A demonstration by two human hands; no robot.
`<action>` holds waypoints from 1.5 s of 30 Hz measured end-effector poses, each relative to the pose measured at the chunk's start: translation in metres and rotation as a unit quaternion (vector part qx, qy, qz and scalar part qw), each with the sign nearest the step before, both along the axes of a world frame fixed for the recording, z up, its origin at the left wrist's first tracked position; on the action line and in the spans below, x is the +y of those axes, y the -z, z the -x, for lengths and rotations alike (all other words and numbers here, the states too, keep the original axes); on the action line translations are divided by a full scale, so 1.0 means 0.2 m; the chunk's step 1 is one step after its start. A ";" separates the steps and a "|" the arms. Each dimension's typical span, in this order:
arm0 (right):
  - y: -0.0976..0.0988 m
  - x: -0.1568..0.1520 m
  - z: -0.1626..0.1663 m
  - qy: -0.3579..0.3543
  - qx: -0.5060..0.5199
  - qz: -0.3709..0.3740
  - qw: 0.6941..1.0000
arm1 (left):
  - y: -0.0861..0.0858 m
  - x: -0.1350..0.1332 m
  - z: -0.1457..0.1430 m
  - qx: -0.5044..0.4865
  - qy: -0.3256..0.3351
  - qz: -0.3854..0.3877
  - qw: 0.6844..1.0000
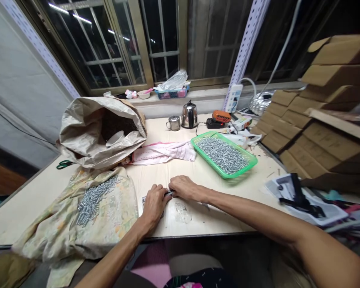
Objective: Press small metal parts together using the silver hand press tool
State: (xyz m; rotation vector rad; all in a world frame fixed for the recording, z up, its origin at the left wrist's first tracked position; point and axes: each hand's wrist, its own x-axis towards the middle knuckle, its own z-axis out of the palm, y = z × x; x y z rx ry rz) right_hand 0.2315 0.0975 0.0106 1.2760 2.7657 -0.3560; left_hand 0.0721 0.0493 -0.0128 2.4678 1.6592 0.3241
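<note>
My left hand (154, 202) and my right hand (183, 187) meet on the pale tabletop (216, 188), fingers curled around a small dark, flat object (169, 193) held between them; most of it is hidden. A small clear plastic bag (182, 211) lies on the table just in front of my hands. To the left, a heap of small metal screws (95, 199) rests on a patterned cloth (114, 228). To the right, a green tray (249, 165) holds many more of the same screws.
A large crumpled paper sack (87, 128) with a white scoop stands at the back left, with scissors (63, 164) beside it. White cloth (165, 152), a kettle (189, 115) and a metal mug (174, 123) sit behind. Cardboard boxes (321, 132) are stacked at the right.
</note>
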 end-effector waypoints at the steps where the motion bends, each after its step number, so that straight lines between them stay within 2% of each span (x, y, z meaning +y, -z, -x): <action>1: 0.01 0.00 0.00 0.002 0.001 -0.002 1.000 | 0.00 0.00 0.00 0.004 0.000 -0.004 1.000; 4: 0.00 0.00 0.00 0.003 0.017 -0.020 1.000 | 0.02 0.00 0.03 0.002 -0.006 -0.029 1.000; 9: -0.01 -0.07 -0.06 -0.013 0.055 -0.073 0.996 | 0.12 0.00 0.08 -0.031 -0.033 -0.116 0.992; 11: 0.01 -0.12 -0.09 -0.006 0.087 -0.093 0.992 | 0.16 -0.03 0.08 -0.049 -0.039 -0.165 0.984; 14: 0.09 -0.19 -0.13 0.009 0.149 -0.110 0.983 | 0.19 -0.14 0.07 -0.089 -0.062 -0.217 0.970; 19: 0.21 -0.25 -0.15 0.010 0.195 -0.111 0.974 | 0.14 -0.37 0.21 -0.163 -0.158 -0.217 0.949; 23: 0.29 -0.23 -0.12 0.003 0.215 -0.116 0.970 | 0.07 -0.44 0.39 -0.153 -0.213 -0.204 0.943; 25: 0.32 -0.22 -0.11 -0.010 0.224 -0.127 0.966 | 0.05 -0.44 0.44 -0.115 -0.181 -0.190 0.958; 28: 0.32 -0.23 -0.09 -0.021 0.234 -0.143 0.962 | 0.03 -0.40 0.46 -0.051 -0.061 -0.164 0.983; 30: 0.32 -0.24 -0.09 -0.025 0.236 -0.156 0.959 | 0.03 -0.37 0.46 -0.010 0.023 -0.163 0.986; 35: 0.36 -0.24 -0.10 -0.036 0.229 -0.195 0.953 | 0.01 -0.27 0.45 0.079 0.182 -0.194 0.961; 39: 0.44 -0.21 -0.12 -0.060 0.241 -0.223 0.943 | -0.04 -0.18 0.46 0.132 0.290 -0.177 0.931; 43: 0.48 -0.19 -0.14 -0.081 0.253 -0.228 0.937 | -0.04 -0.10 0.45 0.121 0.359 -0.156 0.912; 45: 0.48 -0.19 -0.15 -0.090 0.258 -0.224 0.935 | -0.02 -0.09 0.44 0.080 0.371 -0.129 0.916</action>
